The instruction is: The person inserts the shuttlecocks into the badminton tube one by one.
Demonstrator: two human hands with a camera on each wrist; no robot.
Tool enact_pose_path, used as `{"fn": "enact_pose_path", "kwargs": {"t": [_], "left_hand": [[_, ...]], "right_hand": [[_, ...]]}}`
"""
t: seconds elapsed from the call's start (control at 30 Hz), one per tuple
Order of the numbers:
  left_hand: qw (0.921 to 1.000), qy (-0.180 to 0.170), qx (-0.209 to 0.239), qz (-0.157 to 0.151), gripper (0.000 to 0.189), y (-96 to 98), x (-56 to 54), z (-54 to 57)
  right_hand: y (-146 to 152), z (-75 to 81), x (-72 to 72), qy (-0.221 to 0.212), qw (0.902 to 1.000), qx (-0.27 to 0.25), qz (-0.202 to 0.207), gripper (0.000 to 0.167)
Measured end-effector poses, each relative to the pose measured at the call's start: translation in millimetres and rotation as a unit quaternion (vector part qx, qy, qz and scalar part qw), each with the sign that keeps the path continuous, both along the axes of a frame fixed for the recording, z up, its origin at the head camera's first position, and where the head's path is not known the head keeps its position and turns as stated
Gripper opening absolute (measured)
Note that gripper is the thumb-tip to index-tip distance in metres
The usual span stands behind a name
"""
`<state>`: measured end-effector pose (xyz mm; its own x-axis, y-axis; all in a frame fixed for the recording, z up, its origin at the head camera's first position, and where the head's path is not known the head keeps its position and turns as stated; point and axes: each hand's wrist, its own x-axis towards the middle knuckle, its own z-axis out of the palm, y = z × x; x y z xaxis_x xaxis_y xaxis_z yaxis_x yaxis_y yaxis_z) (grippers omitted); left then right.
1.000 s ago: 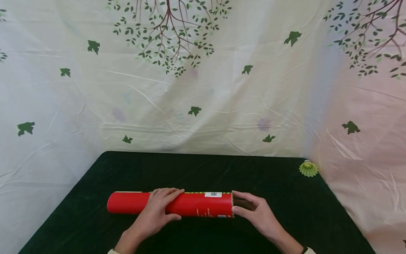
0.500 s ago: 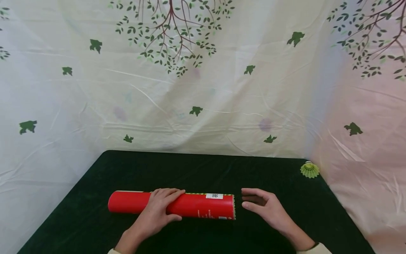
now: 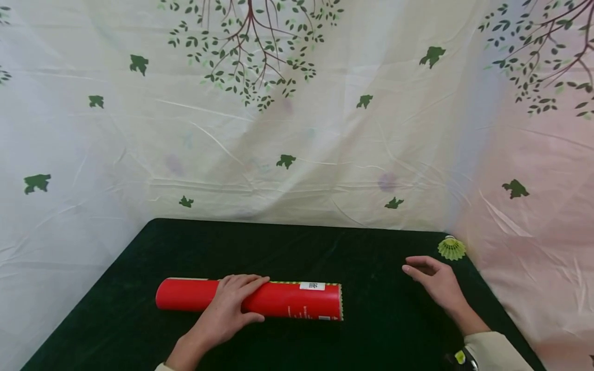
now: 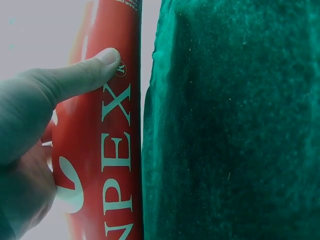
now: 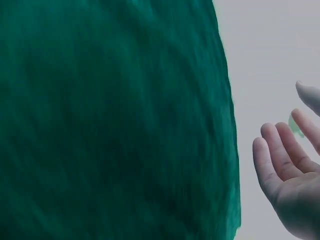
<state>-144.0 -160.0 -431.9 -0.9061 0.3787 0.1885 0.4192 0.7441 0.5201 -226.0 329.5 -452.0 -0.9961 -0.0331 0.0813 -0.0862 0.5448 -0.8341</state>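
Note:
A red shuttlecock tube (image 3: pixel 299 303) lies on its side on the dark green tabletop, a white label near its right end. My left hand (image 3: pixel 227 306) grips it near the middle, fingers over the top and thumb on the near side. In the left wrist view the thumb (image 4: pixel 82 77) presses beside white lettering on the tube. To the right, my right hand (image 3: pixel 438 283) is in the air with relaxed, slightly bent fingers and holds nothing. Just beyond it, a yellow-green shuttlecock (image 3: pixel 451 248) sits at the far right corner, apart from the fingers.
The green cloth-covered table (image 3: pixel 278 247) has its far edge close to a pale curtain (image 3: pixel 325 139) printed with branches and birds. More fabric hangs along the left and right sides. A dark watch-like device (image 3: pixel 464 358) is on my right wrist.
My right hand has left the tube's right end and moved right and away from me, towards the shuttlecock. The left hand and the tube have stayed in place.

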Motion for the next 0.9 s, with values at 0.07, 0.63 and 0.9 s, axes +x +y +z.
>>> {"fn": "enact_pose_path", "kwargs": {"t": [0.07,0.63,0.9], "left_hand": [[1.0000,0.000,-0.001,-0.001,0.076,-0.3,-0.4,0.3],[0.9999,-0.009,-0.007,0.000,0.076,2.2,-1.9,1.0],[0.9999,-0.007,-0.010,-0.004,0.077,2.2,-2.1,0.7]], "right_hand": [[12.0,-1.6,-6.1,0.003,0.9998,0.006,-0.019,0.059],[93.3,-8.2,-48.1,0.050,0.9735,0.002,-0.223,0.048],[111.6,-13.4,-57.8,0.080,0.9701,0.134,-0.185,0.045]]}}
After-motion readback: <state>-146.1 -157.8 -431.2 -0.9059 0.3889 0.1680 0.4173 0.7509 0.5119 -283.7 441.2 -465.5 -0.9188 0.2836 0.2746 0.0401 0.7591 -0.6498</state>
